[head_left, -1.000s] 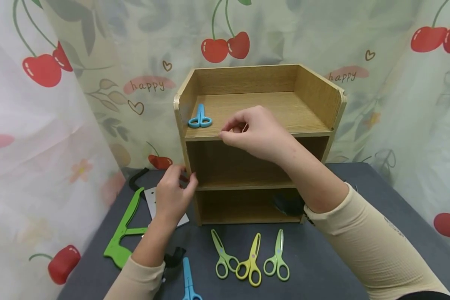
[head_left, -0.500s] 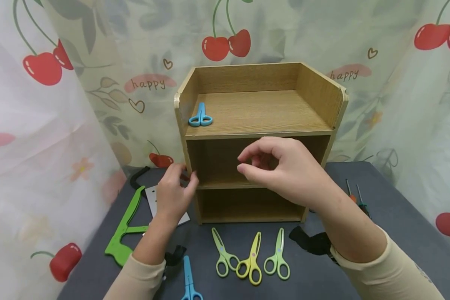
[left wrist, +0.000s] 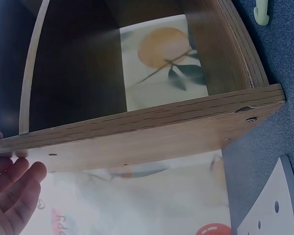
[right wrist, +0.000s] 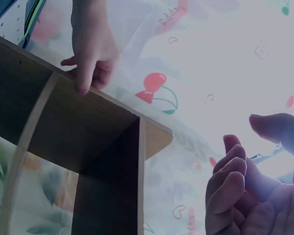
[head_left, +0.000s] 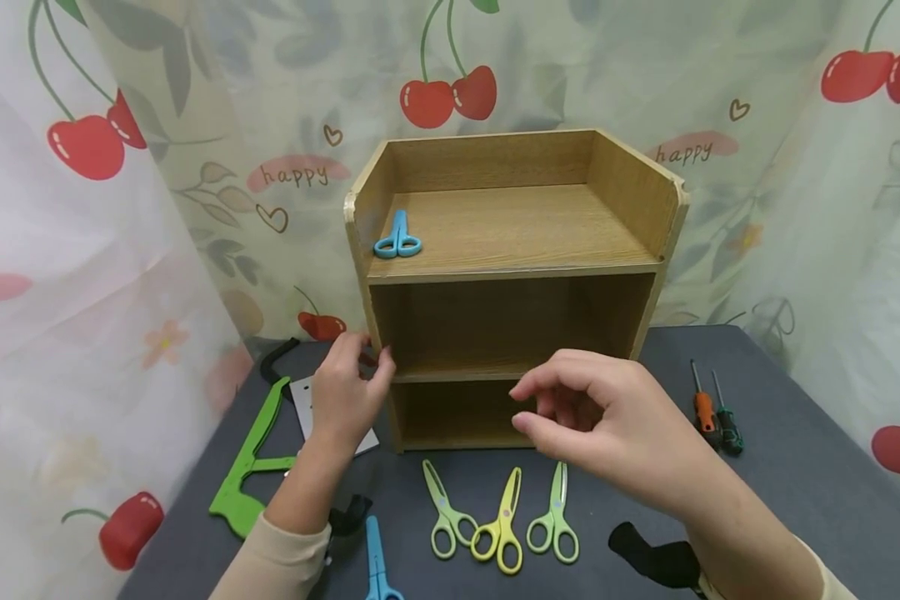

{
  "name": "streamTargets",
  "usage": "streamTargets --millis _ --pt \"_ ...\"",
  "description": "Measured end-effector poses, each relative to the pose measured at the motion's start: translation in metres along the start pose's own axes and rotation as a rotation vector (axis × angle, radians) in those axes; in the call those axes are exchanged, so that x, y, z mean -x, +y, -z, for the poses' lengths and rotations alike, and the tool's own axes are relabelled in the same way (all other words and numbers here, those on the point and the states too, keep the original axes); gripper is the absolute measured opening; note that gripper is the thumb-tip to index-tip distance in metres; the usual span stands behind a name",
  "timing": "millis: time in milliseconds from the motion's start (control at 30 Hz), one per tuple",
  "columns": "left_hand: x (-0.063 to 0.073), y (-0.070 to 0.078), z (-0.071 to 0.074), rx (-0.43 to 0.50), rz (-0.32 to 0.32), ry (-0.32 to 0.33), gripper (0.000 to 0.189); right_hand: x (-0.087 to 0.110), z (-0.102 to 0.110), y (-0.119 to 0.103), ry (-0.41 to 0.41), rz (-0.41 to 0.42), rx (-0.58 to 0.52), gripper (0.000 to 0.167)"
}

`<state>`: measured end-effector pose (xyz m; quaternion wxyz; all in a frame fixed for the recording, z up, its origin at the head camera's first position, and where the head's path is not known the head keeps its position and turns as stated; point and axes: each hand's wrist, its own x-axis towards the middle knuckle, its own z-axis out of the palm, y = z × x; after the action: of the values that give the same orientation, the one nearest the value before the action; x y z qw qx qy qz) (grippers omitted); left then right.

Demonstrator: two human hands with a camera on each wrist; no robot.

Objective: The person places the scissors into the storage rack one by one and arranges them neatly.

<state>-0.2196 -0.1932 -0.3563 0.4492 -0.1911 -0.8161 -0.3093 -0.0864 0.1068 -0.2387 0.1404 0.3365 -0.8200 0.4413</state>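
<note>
A wooden shelf unit stands upright at the middle of the table. My left hand holds its left side panel, with the thumb at the front edge and the other fingers on the outer face. Blue-handled scissors lie on the top shelf at the left. My right hand hovers in front of the lower shelf with fingers loosely curled and nothing in them. Below the unit lie green scissors, yellow scissors and a second green pair, partly behind the right hand.
Blue scissors lie at the front, left of the others. A green saw-like frame and a white plate with holes lie left of the shelf unit. An orange screwdriver and a green one lie at the right.
My right hand has moved down and right, away from the top shelf's front edge, staying empty. The left hand stays on the side panel. The scissors have not moved.
</note>
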Motion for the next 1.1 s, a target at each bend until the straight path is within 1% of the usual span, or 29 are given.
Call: streamTargets --millis 200,400,567,667,767,867,1100 --pt "0.0 0.0 -0.001 0.001 -0.002 -0.009 0.012 0.022 -0.002 0.01 -0.003 -0.009 0.016 0.025" --pt "0.001 0.0 -0.003 0.004 -0.007 -0.014 0.011 0.043 -0.002 0.025 -0.025 -0.002 0.008 0.025" --pt "0.0 0.0 -0.005 0.013 -0.013 -0.027 0.011 0.059 -0.002 0.041 -0.036 -0.081 0.006 0.024" --pt "0.0 0.0 -0.005 0.011 -0.009 -0.032 0.011 0.064 -0.003 0.051 -0.048 -0.104 0.002 0.023" --pt "0.0 0.0 -0.005 0.013 -0.005 -0.038 0.012 0.066 -0.004 0.059 -0.08 -0.096 -0.019 0.023" --pt "-0.001 -0.001 -0.003 0.012 -0.005 -0.038 0.012 0.065 -0.006 0.066 -0.136 -0.086 -0.052 0.022" --pt "0.0 -0.006 -0.001 0.006 -0.037 0.003 0.012 0.057 -0.014 0.089 -0.286 -0.096 -0.1 0.021"
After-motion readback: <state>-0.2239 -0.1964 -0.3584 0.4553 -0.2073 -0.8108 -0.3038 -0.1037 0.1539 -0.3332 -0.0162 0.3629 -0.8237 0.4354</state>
